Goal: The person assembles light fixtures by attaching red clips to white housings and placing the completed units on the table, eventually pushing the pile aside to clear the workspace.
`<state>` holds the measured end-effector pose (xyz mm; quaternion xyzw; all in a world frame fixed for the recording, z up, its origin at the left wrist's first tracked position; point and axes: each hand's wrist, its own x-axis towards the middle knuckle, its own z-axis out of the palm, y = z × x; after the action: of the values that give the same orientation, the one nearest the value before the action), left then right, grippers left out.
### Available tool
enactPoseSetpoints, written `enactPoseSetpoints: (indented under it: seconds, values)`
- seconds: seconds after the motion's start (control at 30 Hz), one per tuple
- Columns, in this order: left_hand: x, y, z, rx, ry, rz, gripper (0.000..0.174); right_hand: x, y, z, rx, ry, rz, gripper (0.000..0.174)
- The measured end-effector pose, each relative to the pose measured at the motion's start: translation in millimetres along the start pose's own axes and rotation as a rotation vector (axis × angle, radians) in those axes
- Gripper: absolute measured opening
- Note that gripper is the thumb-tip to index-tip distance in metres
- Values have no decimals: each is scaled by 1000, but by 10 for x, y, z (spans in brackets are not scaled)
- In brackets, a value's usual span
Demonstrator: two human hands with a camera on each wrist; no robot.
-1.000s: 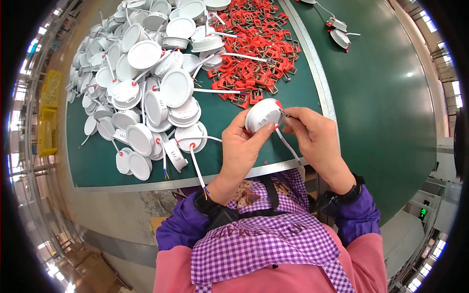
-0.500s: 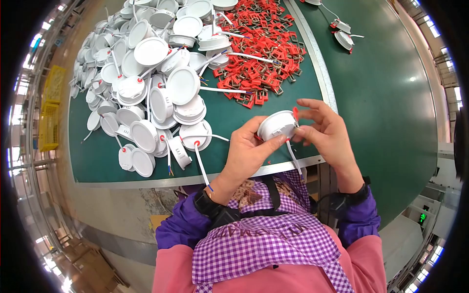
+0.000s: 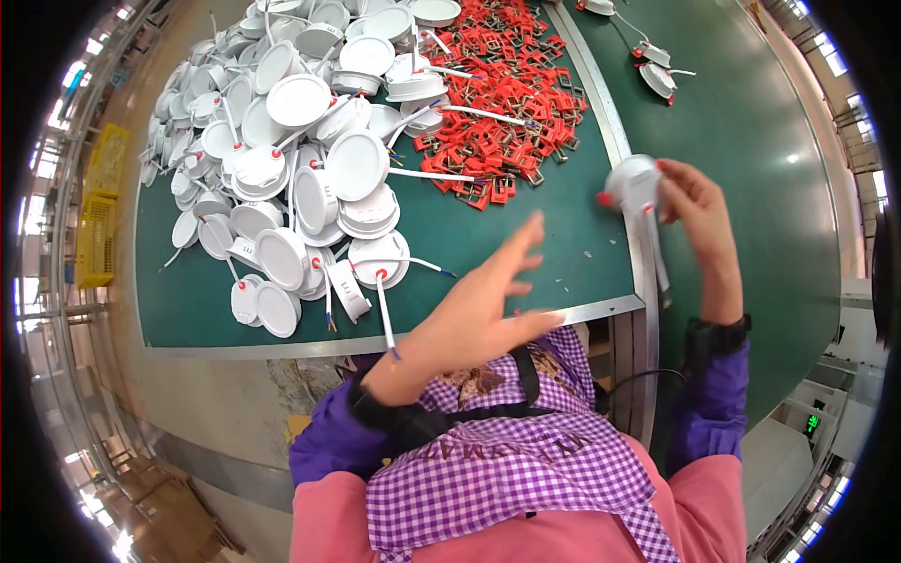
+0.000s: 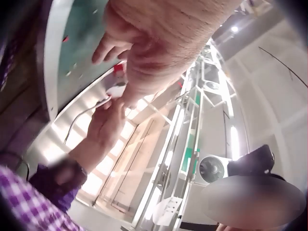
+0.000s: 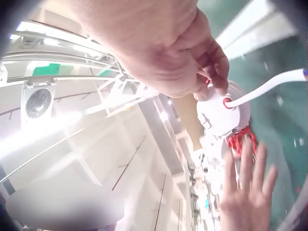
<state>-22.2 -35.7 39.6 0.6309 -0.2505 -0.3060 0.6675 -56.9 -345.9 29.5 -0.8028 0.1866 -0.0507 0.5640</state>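
Note:
My right hand (image 3: 702,211) pinches a round white downlight (image 3: 631,180) at its edge, over the metal strip beside the bench. Red parts show on either side of the lamp, and its white cable (image 3: 660,263) hangs down. In the right wrist view the lamp's back (image 5: 220,118) has a red cable grommet (image 5: 227,103). Holding nothing, my left hand (image 3: 474,305) is stretched out over the bench's front edge, fingers extended. The left wrist view shows this hand (image 4: 159,53) from close up, with the lamp partly hidden behind it.
A large heap of white downlights (image 3: 298,100) with cables covers the bench's left side. Beside it lies a pile of red clips with metal springs (image 3: 511,103). Several finished-looking lamps (image 3: 657,80) lie on the green surface (image 3: 751,216) beyond the metal strip (image 3: 610,122).
My left hand has let go of the downlight and drawn back leftward, fingers extended. My right hand has carried the lamp right, from the green bench to over the metal strip.

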Motion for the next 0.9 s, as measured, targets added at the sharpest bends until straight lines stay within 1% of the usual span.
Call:
enactPoseSetpoints:
  seconds: [0.03, 0.07, 0.13, 0.17, 0.2, 0.23, 0.27, 0.3, 0.33, 0.37, 0.4, 0.47, 0.5, 0.53, 0.57, 0.6, 0.63, 0.67, 0.7, 0.77, 0.8, 0.83, 0.87, 0.9]
  values:
    - [-79, 148, -104, 111, -157, -33, 67, 96, 126, -192, -23, 73, 28, 34]
    - [-177, 326, -192, 220, -312, -70, 68, 140, 148, -300, -23, 75, 29, 34]
    - [-357, 684, -277, 418, -492, 88, 64, 193, 144, -409, -598, 279, 39, 37]
    - [-400, 818, -352, 417, -492, 83, 64, 189, 209, -366, -882, 434, -249, 34]
    - [-435, 937, -432, 383, -462, 129, 61, 165, 107, -248, -878, 432, -249, 34]
    - [-464, 1003, -503, 353, -430, 177, 58, 122, -107, -20, -792, 375, -304, 31]
    - [-493, 1023, -550, 410, -146, 111, 51, 84, -267, 216, -703, 320, -359, 29]
    - [-416, 943, -643, 753, 153, 164, 50, 50, -330, 419, -552, 170, -358, 26]
    - [-257, 994, -654, 889, 342, 52, 54, 29, -372, 600, -400, 22, -355, 23]
    - [-143, 755, -880, 1206, 402, 263, 62, 29, -350, 767, -477, -6, -487, 22]
    - [-54, 680, -968, 1210, 402, 266, 62, 32, -314, 915, -556, -33, -615, 21]
    - [87, 584, -1056, 1506, 423, 240, 66, 35, -335, 1118, -640, -81, -602, 18]
    - [145, 521, -1084, 1504, 423, 246, 66, 54, -315, 1173, -703, -84, -610, 20]
    - [188, 463, -1109, 1582, 402, 208, 68, 72, -276, 1195, -706, -82, -611, 20]
    - [212, 439, -1127, 1660, 383, 166, 70, 91, -235, 1224, -774, -76, -632, 16]
    - [232, 441, -1118, 1660, 390, 163, 70, 114, -198, 1252, -841, -71, -655, 12]
    - [259, 442, -1089, 1674, 377, 78, 66, 127, -172, 1271, -830, -44, -734, 13]
    - [280, 441, -1076, 1687, 360, -7, 61, 131, -170, 1270, -829, -45, -735, 13]
    - [288, 411, -1115, 1687, 359, -9, 61, 129, -187, 1264, -842, -75, -726, 12]
    - [302, 342, -1215, 1660, 381, 75, 50, 123, -213, 1245, -854, -102, -718, 12]
    - [303, 358, -1201, 1663, 380, 78, 50, 108, -221, 1233, -873, -114, -676, 12]
    - [296, 374, -1175, 1628, 423, 82, 46, 88, -226, 1220, -893, -124, -633, 12]
    - [294, 387, -1162, 1591, 467, 85, 42, 67, -228, 1199, -891, -120, -632, 12]
    - [291, 396, -1174, 1593, 469, 86, 42, 47, -228, 1170, -776, -65, -607, 10]
